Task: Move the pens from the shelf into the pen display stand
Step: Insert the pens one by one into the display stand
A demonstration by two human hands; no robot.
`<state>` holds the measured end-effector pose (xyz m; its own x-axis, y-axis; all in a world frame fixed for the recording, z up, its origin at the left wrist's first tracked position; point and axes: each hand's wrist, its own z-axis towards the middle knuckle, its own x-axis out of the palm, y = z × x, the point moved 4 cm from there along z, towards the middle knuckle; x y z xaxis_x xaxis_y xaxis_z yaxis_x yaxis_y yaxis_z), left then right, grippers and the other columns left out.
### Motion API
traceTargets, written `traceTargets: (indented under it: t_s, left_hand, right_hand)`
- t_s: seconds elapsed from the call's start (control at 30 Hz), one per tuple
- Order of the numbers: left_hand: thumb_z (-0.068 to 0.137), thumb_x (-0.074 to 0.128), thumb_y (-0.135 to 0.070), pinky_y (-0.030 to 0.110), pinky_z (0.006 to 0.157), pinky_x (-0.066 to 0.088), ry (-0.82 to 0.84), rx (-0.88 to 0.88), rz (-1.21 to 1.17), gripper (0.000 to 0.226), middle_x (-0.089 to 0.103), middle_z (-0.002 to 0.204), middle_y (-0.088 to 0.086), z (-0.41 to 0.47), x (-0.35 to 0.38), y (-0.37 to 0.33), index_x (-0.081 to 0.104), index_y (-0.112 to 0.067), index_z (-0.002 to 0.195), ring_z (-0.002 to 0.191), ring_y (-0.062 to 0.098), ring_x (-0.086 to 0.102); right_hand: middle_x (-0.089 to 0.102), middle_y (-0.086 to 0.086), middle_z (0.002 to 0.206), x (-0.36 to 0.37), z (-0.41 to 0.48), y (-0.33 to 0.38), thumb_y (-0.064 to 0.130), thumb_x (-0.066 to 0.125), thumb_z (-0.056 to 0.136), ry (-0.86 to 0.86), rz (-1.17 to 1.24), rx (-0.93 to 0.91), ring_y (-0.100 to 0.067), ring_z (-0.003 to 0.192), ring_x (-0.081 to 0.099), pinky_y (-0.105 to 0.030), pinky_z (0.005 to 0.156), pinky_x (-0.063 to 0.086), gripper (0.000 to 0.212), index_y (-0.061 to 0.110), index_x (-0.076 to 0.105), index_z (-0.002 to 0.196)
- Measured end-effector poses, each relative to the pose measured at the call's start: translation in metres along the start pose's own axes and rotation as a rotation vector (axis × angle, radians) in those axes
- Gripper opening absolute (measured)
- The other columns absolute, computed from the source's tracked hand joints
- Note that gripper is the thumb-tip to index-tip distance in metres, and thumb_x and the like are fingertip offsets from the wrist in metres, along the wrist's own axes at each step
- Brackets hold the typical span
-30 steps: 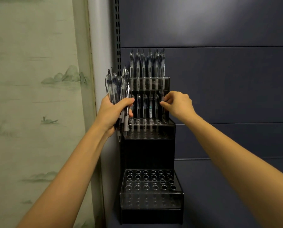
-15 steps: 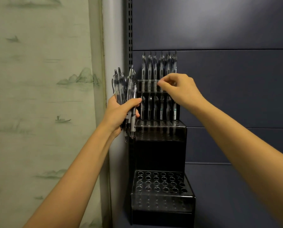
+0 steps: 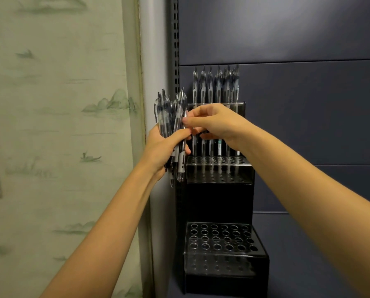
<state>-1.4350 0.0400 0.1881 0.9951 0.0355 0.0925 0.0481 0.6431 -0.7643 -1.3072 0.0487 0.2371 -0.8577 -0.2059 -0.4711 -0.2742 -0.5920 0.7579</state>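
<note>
My left hand (image 3: 162, 147) grips a bundle of several clear pens (image 3: 171, 112) upright, just left of the black tiered pen display stand (image 3: 219, 201). My right hand (image 3: 216, 123) has reached across to the bundle and pinches one pen at its right edge with thumb and fingertips. Several pens (image 3: 216, 84) stand in the stand's top tier. A row of pens (image 3: 212, 150) stands in the middle tier, partly hidden behind my right hand. The bottom tier (image 3: 222, 237) shows open holes with no pens.
The stand hangs on a dark blue panelled shelf wall (image 3: 308, 104) beside a slotted metal upright (image 3: 175, 39). A pale green wall with painted landscape motifs (image 3: 61, 125) fills the left side.
My right hand moved from the stand's middle tier up to the top tier, then left to the bundle in my left hand, where it now pinches a pen. The left hand kept its grip.
</note>
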Motion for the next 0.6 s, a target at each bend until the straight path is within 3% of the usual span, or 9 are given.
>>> traceTargets:
  t_s: [0.1,0.3,0.4,0.6]
  left_hand:
    - [0.085,0.068,-0.015,0.023,0.049,0.05,-0.013,-0.006,-0.003,0.033,0.066,0.075,0.004,-0.001,-0.002,0.001,0.06,0.002,0.113,0.051,0.015,0.06]
    - [0.085,0.068,-0.017,0.023,0.048,0.05,-0.069,0.001,0.017,0.017,0.064,0.061,-0.004,0.001,-0.016,-0.001,0.06,-0.006,0.095,0.047,0.012,0.059]
    - [0.086,0.065,-0.011,0.023,0.047,0.049,-0.095,0.014,0.054,0.007,0.062,0.058,-0.004,0.001,-0.026,0.003,0.059,-0.01,0.087,0.044,0.013,0.056]
    - [0.086,0.064,-0.004,0.024,0.046,0.048,-0.118,0.011,0.056,0.011,0.058,0.053,-0.005,-0.001,-0.03,0.01,0.056,-0.012,0.083,0.042,0.013,0.055]
  right_hand:
    - [0.058,0.003,0.068,-0.003,0.004,0.005,0.017,0.061,0.092,-0.054,0.049,-0.003,-0.003,0.062,0.056,-0.013,0.06,0.053,0.016,0.015,0.057,0.076]
    - [0.056,0.001,0.074,-0.021,0.009,0.015,0.012,0.057,0.094,-0.308,0.232,-0.103,-0.008,0.063,0.056,-0.022,0.064,0.058,0.009,0.013,0.051,0.088]
    - [0.053,0.002,0.082,-0.034,0.011,0.012,0.013,0.056,0.094,-0.466,0.104,-0.179,-0.008,0.072,0.058,-0.022,0.069,0.058,0.009,0.013,0.049,0.098]
    - [0.052,0.004,0.082,-0.018,0.019,-0.017,0.016,0.057,0.094,-0.432,-0.108,-0.176,-0.018,0.083,0.061,-0.033,0.077,0.058,0.01,0.013,0.048,0.098]
